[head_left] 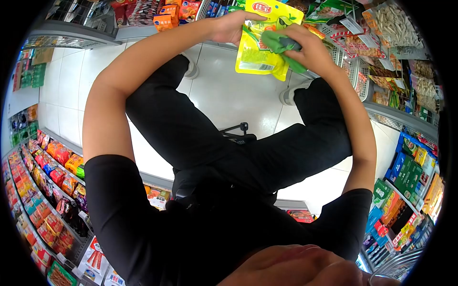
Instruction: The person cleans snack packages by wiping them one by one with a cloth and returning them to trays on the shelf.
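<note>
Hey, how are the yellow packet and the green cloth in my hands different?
The yellow packet carries printed words and pictures, while the green cloth looks plain. The packet is spread out and shows larger; the cloth is bunched up. Your left hand grips the packet at its edge, whereas your right hand holds the cloth. Both are held up off the floor, with the cloth overlapping the packet in view.

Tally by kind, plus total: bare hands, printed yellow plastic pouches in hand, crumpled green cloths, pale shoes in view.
Bare hands: 2 (left hand, right hand)
Printed yellow plastic pouch: 1
Crumpled green cloth: 1
Pale shoes, partly hidden: 2
Total: 6
</note>
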`<state>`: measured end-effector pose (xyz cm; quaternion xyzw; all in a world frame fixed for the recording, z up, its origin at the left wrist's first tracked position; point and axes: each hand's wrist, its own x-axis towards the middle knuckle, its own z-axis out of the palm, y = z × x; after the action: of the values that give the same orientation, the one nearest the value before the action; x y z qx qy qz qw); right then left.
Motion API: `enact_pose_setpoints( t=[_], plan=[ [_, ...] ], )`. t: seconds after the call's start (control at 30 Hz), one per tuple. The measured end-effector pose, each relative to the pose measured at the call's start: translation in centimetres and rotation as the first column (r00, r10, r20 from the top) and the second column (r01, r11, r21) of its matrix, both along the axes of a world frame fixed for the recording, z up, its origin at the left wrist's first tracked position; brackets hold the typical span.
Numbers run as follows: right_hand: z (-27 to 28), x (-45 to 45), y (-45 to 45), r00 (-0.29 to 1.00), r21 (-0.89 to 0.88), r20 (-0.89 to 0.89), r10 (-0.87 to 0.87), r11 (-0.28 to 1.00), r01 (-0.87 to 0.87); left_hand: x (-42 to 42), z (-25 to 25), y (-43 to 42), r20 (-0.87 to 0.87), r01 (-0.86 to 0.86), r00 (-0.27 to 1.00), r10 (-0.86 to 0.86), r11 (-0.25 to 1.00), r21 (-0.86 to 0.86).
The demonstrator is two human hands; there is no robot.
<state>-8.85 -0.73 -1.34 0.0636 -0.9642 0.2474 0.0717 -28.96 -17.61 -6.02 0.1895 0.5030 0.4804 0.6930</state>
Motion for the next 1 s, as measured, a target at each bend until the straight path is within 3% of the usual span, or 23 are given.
enact_pose_setpoints(
  t=[0.13, 0.27, 0.37, 0.47, 0.57, 0.6, 0.7, 0.9, 1.0],
  plan=[
    [-0.1, -0.2, -0.5, 0.999, 0.022, 0.024, 0.027, 0.999, -0.028, 0.6, 0.4, -0.3, -0.066, 0.065, 0.996, -0.066, 0.998, -0.021],
    [-1.5, -0.3, 1.8, 0.972, 0.055, -0.125, -0.197, 0.977, 0.205, 0.2, 0.1, -0.1, -0.020, 0.035, 0.999, -0.035, 0.999, -0.013],
    [-1.6, 0.0, 1.7, 0.974, 0.028, -0.135, -0.182, 0.982, 0.188, 0.0, 0.4, -0.1, 0.013, 0.007, 1.000, -0.007, 1.000, -0.006],
    [-0.9, 0.1, 0.2, 0.998, -0.004, -0.021, -0.053, 0.999, 0.053, 0.0, 1.0, -0.7, 0.009, -0.025, 1.000, 0.025, 0.999, 0.022],
    [-0.4, -0.1, -1.0, 0.993, 0.027, 0.068, 0.099, 0.995, -0.101, -1.1, -0.6, -0.2, 0.120, -0.071, 0.991, 0.066, 0.997, 0.040],
    [-0.6, -0.3, -1.2, 0.989, 0.070, 0.035, 0.142, 0.987, -0.144, -0.9, -0.1, -0.3, 0.127, -0.108, 0.987, 0.103, 0.994, 0.027],
    [0.0, -0.2, -1.6, 0.974, 0.002, 0.174, 0.143, 0.989, -0.146, -1.9, 0.3, 0.1, 0.386, -0.078, 0.920, 0.060, 0.996, 0.032],
    [-0.8, 0.1, 0.5, 0.995, 0.034, 0.087, 0.048, 0.998, -0.051, -3.5, -0.8, 0.2, 0.346, -0.184, 0.926, 0.154, 0.981, 0.056],
    [-0.4, 0.4, 0.5, 0.982, 0.073, 0.188, 0.011, 0.997, -0.025, -4.3, -1.3, 0.4, 0.364, -0.219, 0.917, 0.166, 0.969, 0.111]
  ],
)
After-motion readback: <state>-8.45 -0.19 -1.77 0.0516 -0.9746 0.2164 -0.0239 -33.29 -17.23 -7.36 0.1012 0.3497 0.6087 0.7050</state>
